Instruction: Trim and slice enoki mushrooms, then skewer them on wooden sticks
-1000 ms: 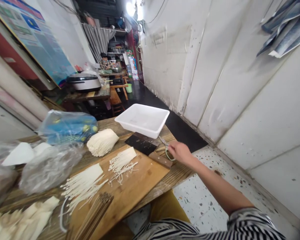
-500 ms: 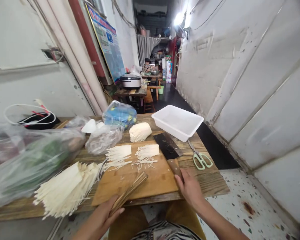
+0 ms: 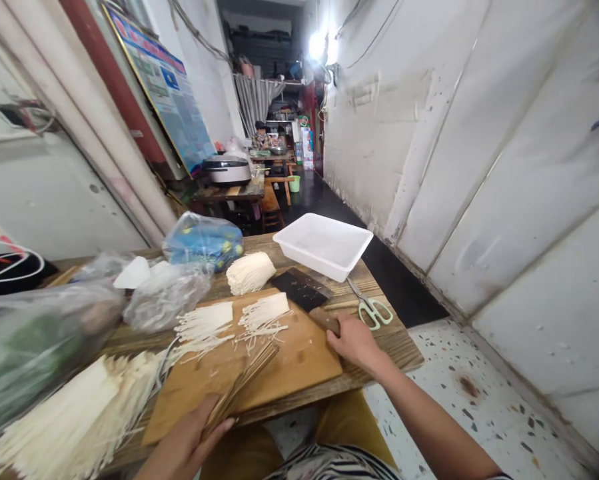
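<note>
My left hand (image 3: 199,423) is closed around a bundle of thin wooden skewers (image 3: 246,380), held over the near edge of the wooden cutting board (image 3: 289,373). My right hand (image 3: 354,341) grips the wooden handle of a cleaver (image 3: 302,291); its dark blade lies flat at the board's far right corner, with small white scraps on it. Two flattened portions of enoki mushrooms, a left one (image 3: 206,323) and a right one (image 3: 266,310), lie on the board between my hands and the blade. A thicker enoki bunch (image 3: 250,272) rests just behind the board.
A white plastic tray (image 3: 324,243) and green-handled scissors (image 3: 372,310) are at the right of the table. More enoki (image 3: 64,413) lies at left, beside a clear bag of greens (image 3: 34,347). Behind are a crumpled bag (image 3: 166,300) and a blue package (image 3: 202,240). A person (image 3: 262,137) sits far back.
The view has swung right, so things appear further left. My right hand has closed further over the cleaver's handle, and the cleaver has turned slightly. My left hand still holds the skewers.
</note>
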Available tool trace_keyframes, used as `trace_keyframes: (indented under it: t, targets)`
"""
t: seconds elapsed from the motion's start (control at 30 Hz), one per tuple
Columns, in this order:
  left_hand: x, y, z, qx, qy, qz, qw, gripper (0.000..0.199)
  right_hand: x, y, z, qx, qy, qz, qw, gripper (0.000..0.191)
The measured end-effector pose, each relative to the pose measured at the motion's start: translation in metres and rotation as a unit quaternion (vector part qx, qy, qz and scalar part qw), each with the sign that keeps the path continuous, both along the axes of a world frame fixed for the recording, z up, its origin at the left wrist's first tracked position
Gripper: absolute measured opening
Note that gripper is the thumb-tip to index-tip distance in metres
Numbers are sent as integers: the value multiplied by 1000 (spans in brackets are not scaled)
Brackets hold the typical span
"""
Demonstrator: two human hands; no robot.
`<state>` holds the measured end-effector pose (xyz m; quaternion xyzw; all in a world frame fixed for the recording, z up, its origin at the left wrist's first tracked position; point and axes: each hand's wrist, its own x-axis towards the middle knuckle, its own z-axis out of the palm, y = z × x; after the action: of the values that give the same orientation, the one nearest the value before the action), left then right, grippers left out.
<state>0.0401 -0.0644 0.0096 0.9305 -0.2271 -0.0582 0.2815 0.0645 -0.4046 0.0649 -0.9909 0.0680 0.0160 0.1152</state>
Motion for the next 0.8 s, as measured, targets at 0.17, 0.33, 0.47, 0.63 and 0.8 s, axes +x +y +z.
trace_keyframes:
  t: [0.17,0.33,0.47,0.63,0.8]
  targets:
    - [1,-6,2,-24,-9,17,1000,37,40,-25,2,-31,-36,20,999,29]
    - [3,-3,-5,-33,-10,24,999,41,59,-28,-5,-56,-49,29,997,33]
    - [6,2,-14,-10,9,29,999,44,57,-23,-7,-72,-67,30,995,35]
    - [10,5,-27,-1,-26,44,999,49,46,-41,6,-96,-86,22,991,40]
    - [19,-35,13,67,-59,-66,994,32,16,-80,10,-131,-3,-51,990,30]
